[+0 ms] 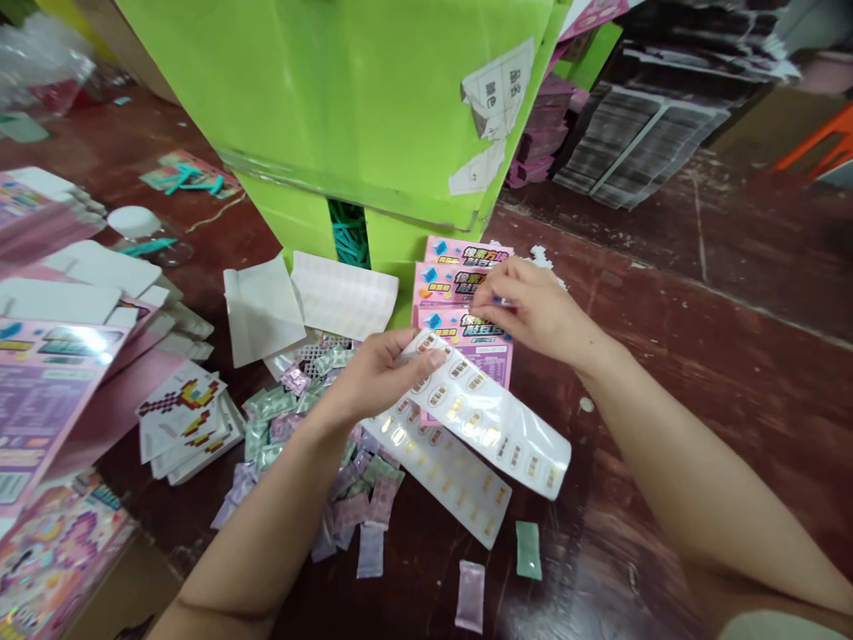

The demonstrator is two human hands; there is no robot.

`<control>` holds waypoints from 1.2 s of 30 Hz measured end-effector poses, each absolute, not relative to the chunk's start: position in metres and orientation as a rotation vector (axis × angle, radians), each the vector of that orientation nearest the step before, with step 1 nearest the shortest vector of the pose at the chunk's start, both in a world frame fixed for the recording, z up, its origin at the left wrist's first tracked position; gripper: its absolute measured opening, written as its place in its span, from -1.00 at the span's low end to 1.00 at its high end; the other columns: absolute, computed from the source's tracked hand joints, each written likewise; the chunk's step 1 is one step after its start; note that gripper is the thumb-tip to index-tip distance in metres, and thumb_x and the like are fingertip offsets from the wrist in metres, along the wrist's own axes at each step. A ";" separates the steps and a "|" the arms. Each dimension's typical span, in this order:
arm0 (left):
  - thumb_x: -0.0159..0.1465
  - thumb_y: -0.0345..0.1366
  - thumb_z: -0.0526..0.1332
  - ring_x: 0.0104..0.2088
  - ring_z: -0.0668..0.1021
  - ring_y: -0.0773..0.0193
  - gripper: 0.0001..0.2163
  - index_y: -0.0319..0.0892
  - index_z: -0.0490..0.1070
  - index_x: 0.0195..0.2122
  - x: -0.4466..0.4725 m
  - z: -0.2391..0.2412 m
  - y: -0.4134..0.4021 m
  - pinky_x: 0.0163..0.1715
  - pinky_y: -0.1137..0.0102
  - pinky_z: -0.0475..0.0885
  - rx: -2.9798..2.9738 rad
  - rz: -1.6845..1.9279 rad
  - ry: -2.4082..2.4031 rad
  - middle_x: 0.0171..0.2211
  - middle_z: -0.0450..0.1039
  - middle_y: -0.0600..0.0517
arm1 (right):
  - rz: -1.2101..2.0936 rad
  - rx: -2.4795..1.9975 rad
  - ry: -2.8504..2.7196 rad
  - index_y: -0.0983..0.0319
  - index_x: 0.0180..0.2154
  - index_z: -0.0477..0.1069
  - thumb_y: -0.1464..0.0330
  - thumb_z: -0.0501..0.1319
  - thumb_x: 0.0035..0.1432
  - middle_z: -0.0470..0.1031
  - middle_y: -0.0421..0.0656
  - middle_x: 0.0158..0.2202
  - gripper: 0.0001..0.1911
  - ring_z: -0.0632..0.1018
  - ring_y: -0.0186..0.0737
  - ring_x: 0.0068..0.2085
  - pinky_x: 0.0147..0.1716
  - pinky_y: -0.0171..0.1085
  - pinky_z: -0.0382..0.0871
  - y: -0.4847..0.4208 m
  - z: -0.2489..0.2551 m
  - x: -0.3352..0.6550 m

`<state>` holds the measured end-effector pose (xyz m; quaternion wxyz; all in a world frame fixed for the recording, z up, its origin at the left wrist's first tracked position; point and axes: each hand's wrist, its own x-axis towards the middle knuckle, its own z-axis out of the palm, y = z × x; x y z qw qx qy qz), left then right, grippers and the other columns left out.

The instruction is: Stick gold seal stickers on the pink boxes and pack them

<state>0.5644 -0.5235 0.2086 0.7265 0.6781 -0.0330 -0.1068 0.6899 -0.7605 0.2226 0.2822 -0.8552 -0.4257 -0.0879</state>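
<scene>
While I watch through the head camera, the biggest thing ahead is a lime-green cardboard box (pixel 346 89) standing on the dark red work surface (pixel 699 373). Through a gap low in its front I see teal plastic pieces (pixel 350 233) packed inside. At the far left lie flattened pink cartons (pixel 40 391), and against the foot of the green box sit stacked pink packs (pixel 459 267) with printed lettering.

The sticker sheet (pixel 493 418) is a long, glossy, clear-backed strip with rows of small oval gold-and-white labels. It slants from centre frame down to the right, raised just above the surface. My left hand (pixel 373 378) grips its upper end, with the thumb pressed on top and the fingers curled beneath. My right hand (pixel 533 307) hovers just beyond that end, over the pink packs. Its fingertips are pinched together, and I cannot tell what, if anything, is between them.

A second label sheet (pixel 453 480) lies flat beneath the first. Beside it spreads a loose heap of small pink and green sachets (pixel 320 444), with a few strays nearer me.
</scene>
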 end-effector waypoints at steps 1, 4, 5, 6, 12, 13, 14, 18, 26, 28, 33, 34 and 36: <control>0.23 -0.08 0.44 -0.47 0.56 0.30 -0.74 -0.18 0.59 -0.29 0.567 0.209 -0.525 -0.49 0.44 0.48 1.479 -0.211 -0.082 -0.40 0.62 0.00 | -0.244 -2.321 -1.161 0.14 -0.15 0.56 0.22 0.24 0.39 0.47 -0.07 -0.16 -0.83 0.47 -0.06 -0.10 -0.09 -0.10 0.30 -0.762 0.222 0.687; 0.24 -0.09 0.44 -0.45 0.56 0.32 -0.75 -0.17 0.59 -0.26 0.573 0.210 -0.527 -0.45 0.45 0.48 1.437 -0.106 -0.087 -0.37 0.63 0.02 | -0.177 -2.280 -1.141 0.10 -0.10 0.63 0.17 0.19 0.43 0.46 -0.07 -0.17 -0.74 0.47 -0.07 -0.10 -0.10 -0.10 0.34 -0.766 0.227 0.676; 0.24 -0.09 0.44 -0.45 0.55 0.33 -0.76 -0.17 0.59 -0.26 0.574 0.210 -0.527 -0.45 0.46 0.47 1.432 -0.065 -0.079 -0.37 0.62 0.03 | -0.126 -2.224 -1.106 0.10 -0.10 0.64 0.15 0.17 0.45 0.46 -0.07 -0.17 -0.70 0.48 -0.08 -0.10 -0.11 -0.11 0.36 -0.768 0.230 0.672; 0.25 -0.09 0.44 -0.46 0.54 0.35 -0.76 -0.17 0.59 -0.27 0.575 0.210 -0.527 -0.46 0.47 0.46 1.431 -0.028 -0.067 -0.38 0.62 0.03 | -0.063 -2.158 -1.067 0.11 -0.10 0.64 0.13 0.15 0.46 0.47 -0.06 -0.17 -0.67 0.49 -0.10 -0.10 -0.11 -0.12 0.39 -0.769 0.233 0.666; 0.22 -0.02 0.45 -0.50 0.52 0.33 -0.69 -0.17 0.54 -0.31 0.576 0.207 -0.528 -0.50 0.45 0.45 1.433 0.056 -0.020 -0.43 0.60 0.03 | 0.200 -1.941 -0.897 0.18 -0.19 0.58 0.09 0.35 0.30 0.60 -0.13 -0.19 -0.72 0.57 -0.18 -0.17 -0.11 -0.18 0.43 -0.764 0.241 0.639; 0.21 -0.02 0.46 -0.48 0.54 0.32 -0.69 -0.17 0.55 -0.29 0.576 0.206 -0.529 -0.48 0.44 0.47 1.439 0.061 -0.021 -0.41 0.60 0.03 | 0.196 -1.937 -0.858 0.20 -0.24 0.55 0.10 0.36 0.29 0.60 -0.15 -0.24 -0.72 0.56 -0.21 -0.22 -0.16 -0.20 0.42 -0.762 0.239 0.638; 0.20 -0.03 0.47 -0.46 0.56 0.31 -0.70 -0.17 0.56 -0.26 0.577 0.206 -0.530 -0.45 0.43 0.49 1.444 0.066 -0.020 -0.38 0.62 0.03 | 0.184 -1.941 -0.825 0.21 -0.27 0.51 0.11 0.36 0.29 0.58 -0.16 -0.29 -0.71 0.54 -0.23 -0.26 -0.20 -0.22 0.40 -0.760 0.238 0.637; 0.13 -0.06 0.53 -0.45 0.55 0.33 -0.67 -0.16 0.59 -0.23 0.582 0.207 -0.533 -0.45 0.44 0.48 1.450 0.073 -0.005 -0.38 0.61 0.04 | 0.151 -1.984 -0.804 0.21 -0.32 0.44 0.13 0.32 0.31 0.54 -0.17 -0.33 -0.70 0.48 -0.26 -0.31 -0.27 -0.26 0.34 -0.756 0.234 0.640; 0.12 0.04 0.50 -0.60 0.39 0.42 -0.59 -0.21 0.47 -0.48 0.593 0.209 -0.535 -0.62 0.50 0.28 1.416 0.069 0.096 -0.56 0.47 0.08 | 0.051 -1.940 -0.710 0.17 -0.20 0.57 0.14 0.33 0.31 0.63 -0.12 -0.21 -0.76 0.58 -0.17 -0.19 -0.16 -0.18 0.44 -0.756 0.239 0.634; 0.14 0.05 0.49 -0.63 0.38 0.42 -0.58 -0.20 0.45 -0.49 0.596 0.209 -0.533 -0.65 0.50 0.24 1.444 0.066 0.104 -0.60 0.43 0.09 | 0.030 -1.885 -0.683 0.17 -0.22 0.57 0.13 0.35 0.30 0.63 -0.12 -0.20 -0.76 0.59 -0.16 -0.17 -0.10 -0.15 0.47 -0.757 0.242 0.642; 0.18 0.05 0.46 -0.64 0.40 0.40 -0.60 -0.20 0.47 -0.44 0.603 0.208 -0.527 -0.67 0.49 0.23 1.510 0.098 0.119 -0.59 0.46 0.07 | -0.048 -1.938 -0.713 0.21 -0.24 0.50 0.08 0.33 0.28 0.59 -0.09 -0.18 -0.69 0.55 -0.16 -0.17 -0.12 -0.14 0.42 -0.753 0.243 0.697; 0.18 0.06 0.45 -0.64 0.40 0.39 -0.60 -0.20 0.47 -0.43 0.603 0.207 -0.526 -0.67 0.49 0.23 1.514 0.097 0.118 -0.59 0.46 0.07 | -0.038 -1.995 -0.761 0.21 -0.26 0.50 0.08 0.33 0.27 0.59 -0.09 -0.20 -0.69 0.54 -0.16 -0.18 -0.12 -0.14 0.40 -0.751 0.242 0.710; 0.18 0.07 0.45 -0.64 0.41 0.38 -0.60 -0.19 0.47 -0.43 0.604 0.207 -0.524 -0.66 0.47 0.26 1.514 0.088 0.118 -0.60 0.46 0.07 | 0.001 -2.079 -0.836 0.21 -0.29 0.49 0.11 0.34 0.24 0.58 -0.10 -0.22 -0.71 0.53 -0.17 -0.22 -0.14 -0.13 0.39 -0.746 0.236 0.729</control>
